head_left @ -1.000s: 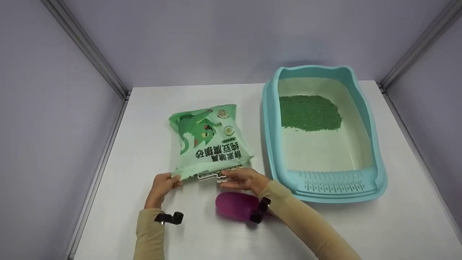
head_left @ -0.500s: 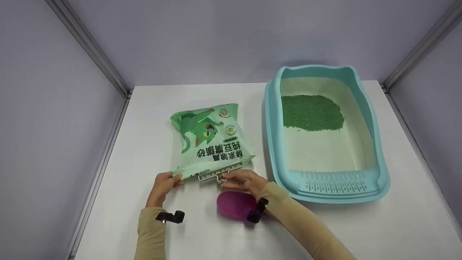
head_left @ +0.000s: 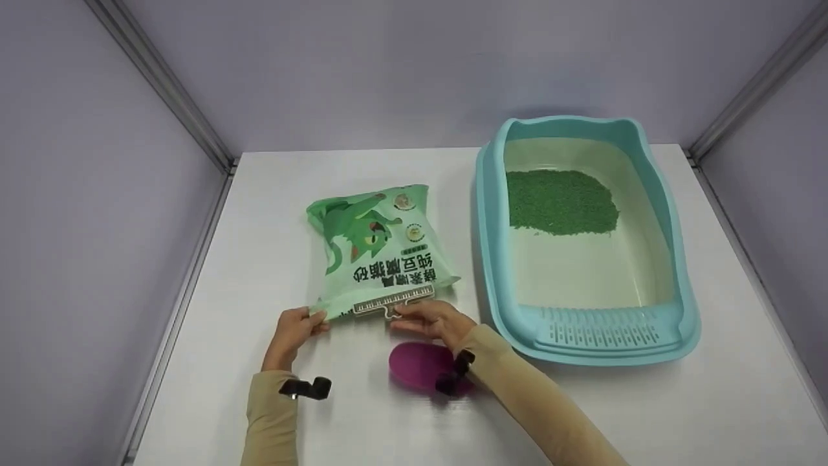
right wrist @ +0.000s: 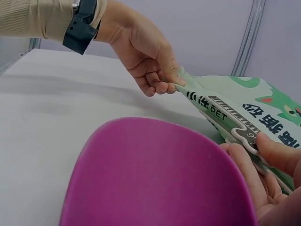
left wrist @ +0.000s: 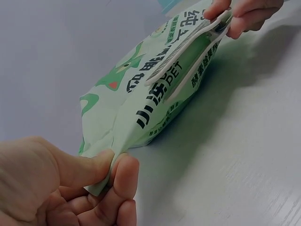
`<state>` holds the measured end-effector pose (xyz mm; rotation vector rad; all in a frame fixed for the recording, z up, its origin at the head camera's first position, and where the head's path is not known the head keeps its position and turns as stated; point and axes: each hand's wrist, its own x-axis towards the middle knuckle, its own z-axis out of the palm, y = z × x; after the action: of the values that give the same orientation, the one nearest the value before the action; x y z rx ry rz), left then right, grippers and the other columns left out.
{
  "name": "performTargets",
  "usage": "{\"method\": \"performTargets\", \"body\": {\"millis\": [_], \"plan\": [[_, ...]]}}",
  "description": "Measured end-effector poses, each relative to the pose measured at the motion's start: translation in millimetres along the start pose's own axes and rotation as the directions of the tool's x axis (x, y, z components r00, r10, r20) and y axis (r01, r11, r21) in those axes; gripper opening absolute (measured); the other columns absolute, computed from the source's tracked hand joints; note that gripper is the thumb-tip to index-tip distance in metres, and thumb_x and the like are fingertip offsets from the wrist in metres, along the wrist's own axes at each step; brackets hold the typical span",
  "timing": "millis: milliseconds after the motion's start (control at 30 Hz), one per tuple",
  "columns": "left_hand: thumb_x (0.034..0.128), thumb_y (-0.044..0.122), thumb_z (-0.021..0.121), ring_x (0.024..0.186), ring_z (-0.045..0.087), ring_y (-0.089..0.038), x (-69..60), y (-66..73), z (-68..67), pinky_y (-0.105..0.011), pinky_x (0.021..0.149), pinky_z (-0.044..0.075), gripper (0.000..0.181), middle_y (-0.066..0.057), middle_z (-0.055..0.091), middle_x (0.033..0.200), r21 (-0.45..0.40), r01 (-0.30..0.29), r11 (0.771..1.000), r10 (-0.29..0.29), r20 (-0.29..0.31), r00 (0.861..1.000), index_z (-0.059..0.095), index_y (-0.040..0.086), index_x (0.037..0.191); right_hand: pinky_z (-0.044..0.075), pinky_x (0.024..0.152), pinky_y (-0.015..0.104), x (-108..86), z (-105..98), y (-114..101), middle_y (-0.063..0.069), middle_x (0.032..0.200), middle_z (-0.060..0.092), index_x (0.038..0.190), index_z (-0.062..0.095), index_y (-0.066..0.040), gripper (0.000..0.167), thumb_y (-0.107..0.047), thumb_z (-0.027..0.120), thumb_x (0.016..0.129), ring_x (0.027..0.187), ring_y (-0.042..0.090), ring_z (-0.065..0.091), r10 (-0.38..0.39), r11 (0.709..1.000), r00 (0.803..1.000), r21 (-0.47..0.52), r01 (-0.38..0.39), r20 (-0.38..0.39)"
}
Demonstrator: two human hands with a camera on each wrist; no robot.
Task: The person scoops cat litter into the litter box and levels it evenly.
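A pale green cat litter bag (head_left: 388,226) lies on the white table, its near edge lifted toward the hands. My left hand (head_left: 294,333) pinches the near left corner of that edge between thumb and fingers. With thumb and fingers, my right hand (head_left: 436,318) grips a flat sealing clip (head_left: 391,301) by its handles. In the left wrist view, the two bars of the clip (left wrist: 186,49) stand apart, one on each side of the bag's edge. Below the right wrist is a purple scoop (head_left: 420,367), its rear part hidden by the wrist and its camera.
A light blue litter box (head_left: 490,259) stands to the right, with a patch of green litter (head_left: 563,202) toward its back and a slotted step (head_left: 598,331) at its front. Walls border the table (head_left: 272,175) at the back and both sides.
The clip, in my right hand, has moved slightly up and tilted onto the bag's near edge, overlapping its printed strip. My left hand keeps its pinch on the corner.
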<state>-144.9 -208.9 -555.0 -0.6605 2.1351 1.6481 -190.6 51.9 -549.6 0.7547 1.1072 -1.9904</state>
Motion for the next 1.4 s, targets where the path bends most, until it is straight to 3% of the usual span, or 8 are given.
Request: {"method": "performTargets", "body": {"millis": [400,600,733,867,1000,1100,1200,1400], "plan": [[0.0957,0.008,0.057,0.064,0.063,-0.001,-2.5,2.3,1.4,-0.016,0.069,0.054,0.03,0.005,0.067,0.068,0.011,0.0,1.0,0.0,-0.01,1.0,0.059,-0.016,0.112,0.063,0.071,0.036,3.8,2.6,-4.3,0.007,0.078,0.072,0.089,0.065,-0.006,0.025,0.018,0.057,0.084,0.071,0.022,0.072,-0.02,1.0,0.999,-0.007,0.02,0.036],[0.0954,0.009,0.057,0.064,0.063,-0.001,-1.8,3.9,3.4,-0.016,0.068,0.053,0.024,0.006,0.067,0.067,0.011,-0.006,1.0,0.006,-0.01,1.0,0.061,-0.013,0.104,0.062,0.076,0.038,3.2,5.1,-1.5,0.009,0.078,0.071,0.084,0.064,-0.004,0.02,0.015,0.058,0.085,0.072,0.023,0.072,0.01,1.0,1.0,0.011,-0.01,-0.01],[0.0954,0.01,0.058,0.064,0.063,0.0,-0.6,4.4,3.2,-0.015,0.068,0.052,0.023,0.007,0.067,0.065,0.04,-0.019,0.999,0.019,-0.011,1.0,0.062,-0.012,0.1,0.06,0.085,0.04,1.9,6.0,-2.4,0.01,0.075,0.07,0.079,0.06,-0.003,0.016,0.011,0.061,0.087,0.072,0.025,0.072,0.014,0.998,1.0,-0.058,-0.015,-0.024],[0.0954,0.011,0.058,0.065,0.063,0.0,-0.8,4.7,2.3,-0.015,0.068,0.052,0.026,0.007,0.068,0.067,0.045,-0.024,0.999,0.024,0.001,1.0,0.063,-0.011,0.107,0.054,0.095,0.046,0.0,5.7,-4.8,0.009,0.076,0.072,0.084,0.063,-0.005,0.012,0.007,0.063,0.087,0.083,0.032,0.074,0.003,0.986,1.0,-0.17,-0.006,-0.018],[0.0954,0.012,0.058,0.069,0.064,-0.001,-2.0,5.1,0.6,-0.017,0.072,0.053,0.03,0.005,0.068,0.072,0.059,-0.018,0.998,0.018,0.011,1.0,0.061,-0.011,0.113,0.054,0.096,0.047,-2.6,4.7,-7.3,0.011,0.079,0.074,0.09,0.065,-0.004,0.007,0.002,0.064,0.088,0.098,0.037,0.071,-0.018,0.957,0.998,-0.291,0.001,-0.055],[0.0951,0.013,0.058,0.071,0.065,-0.003,-3.5,6.1,-0.8,-0.018,0.074,0.053,0.031,0.002,0.068,0.076,0.076,-0.015,0.997,0.014,0.014,1.0,0.061,-0.011,0.114,0.057,0.092,0.045,-5.2,3.4,-9.2,0.019,0.092,0.075,0.096,0.065,-0.001,0.01,0.002,0.064,0.087,0.099,0.037,0.071,-0.044,0.929,0.995,-0.37,0.01,-0.085],[0.0945,0.013,0.057,0.073,0.065,-0.006,-4.7,8.1,-1.9,-0.02,0.073,0.052,0.028,-0.001,0.069,0.077,0.106,-0.019,0.994,0.017,0.016,1.0,0.063,-0.01,0.11,0.06,0.086,0.041,-8.3,1.0,-11.3,0.021,0.096,0.074,0.102,0.065,0.003,0.015,0.001,0.062,0.087,0.086,0.031,0.074,-0.055,0.892,0.993,-0.452,0.004,-0.1],[0.0928,0.014,0.059,0.078,0.066,-0.015,-6.1,15.3,-3.6,-0.023,0.068,0.048,0.025,-0.012,0.07,0.084,0.252,-0.061,0.966,0.061,0.007,0.998,0.064,-0.009,0.101,0.062,0.067,0.032,-21.7,-1.3,-16.3,0.007,0.068,0.067,0.103,0.063,0.011,0.02,-0.003,0.056,0.09,0.057,0.013,0.065,-0.094,0.759,0.995,-0.649,0.042,-0.046]]}}
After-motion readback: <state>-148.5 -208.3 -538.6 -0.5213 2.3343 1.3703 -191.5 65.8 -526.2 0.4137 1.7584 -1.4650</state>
